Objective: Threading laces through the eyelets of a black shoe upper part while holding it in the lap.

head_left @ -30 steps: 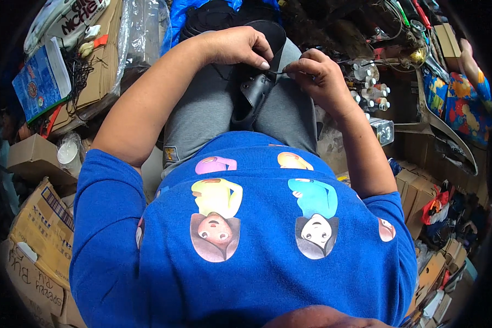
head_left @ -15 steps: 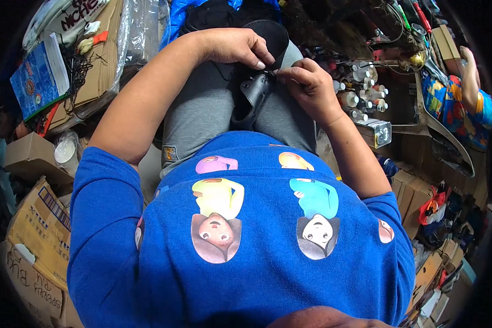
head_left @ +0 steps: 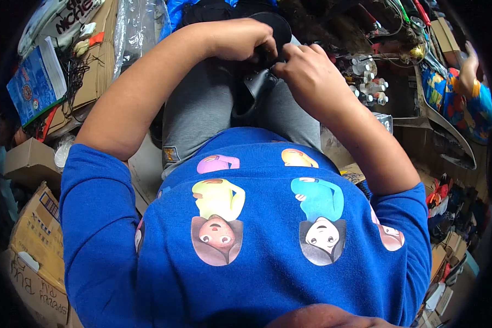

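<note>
What looks like a black leather shoe point(head_left: 257, 86) with eyelets along its edge stands between my thighs, its opening facing my body. My left hand point(head_left: 249, 41) bends over its far part, fingers curled and pressed together; whatever they pinch is hidden in shadow. Close beside it on the right, my right hand point(head_left: 309, 68) is closed, thumb and fingertips at the leather's upper edge. A rounded black piece point(head_left: 280, 30) curves up behind the hands; I cannot tell whether it belongs to the shoe.
Several small bottles point(head_left: 374, 90) stand beyond my right forearm. Another person's arm point(head_left: 468, 71) shows at the far right. To the left lie a blue book point(head_left: 35, 79), cardboard sheets and a clear plastic bag point(head_left: 139, 33). Cardboard boxes point(head_left: 35, 235) stack at lower left.
My right hand has turned over, back upward, and its elbow has swung outward. My left hand has shifted slightly forward, its fingers curling down more. The shoe stays between my thighs.
</note>
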Demonstrator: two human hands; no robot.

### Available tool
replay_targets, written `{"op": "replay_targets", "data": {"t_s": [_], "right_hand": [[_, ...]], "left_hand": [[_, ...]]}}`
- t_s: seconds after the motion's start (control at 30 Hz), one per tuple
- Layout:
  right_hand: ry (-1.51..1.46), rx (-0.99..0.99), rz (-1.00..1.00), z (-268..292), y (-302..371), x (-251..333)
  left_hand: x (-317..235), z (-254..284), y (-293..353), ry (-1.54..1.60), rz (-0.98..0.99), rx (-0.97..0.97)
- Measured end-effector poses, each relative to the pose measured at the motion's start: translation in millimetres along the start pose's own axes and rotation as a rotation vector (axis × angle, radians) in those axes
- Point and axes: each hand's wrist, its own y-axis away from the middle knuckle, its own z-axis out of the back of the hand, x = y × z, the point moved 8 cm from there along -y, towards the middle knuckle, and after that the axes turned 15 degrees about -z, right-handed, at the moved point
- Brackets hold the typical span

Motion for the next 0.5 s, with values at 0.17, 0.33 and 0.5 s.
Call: {"op": "replay_targets", "data": {"t_s": [0.17, 0.33, 0.5], "right_hand": [[0.033, 0.048, -0.073, -10.3, -11.8, -5.0], [-0.404, 0.013, -0.324, -40.4, -9.3, -35.0], [-1.081, 0.097, -0.581, -54.0, 9.1, -75.5]], "left_hand": [[-3.0, 19.6, -16.1, -0.147, -0.004, -0.176], [13.9, 7.4, -16.4, -0.083, 0.081, -0.172], [-42.5, 39.7, 46.7, -0.465, -0.014, -0.814]]}}
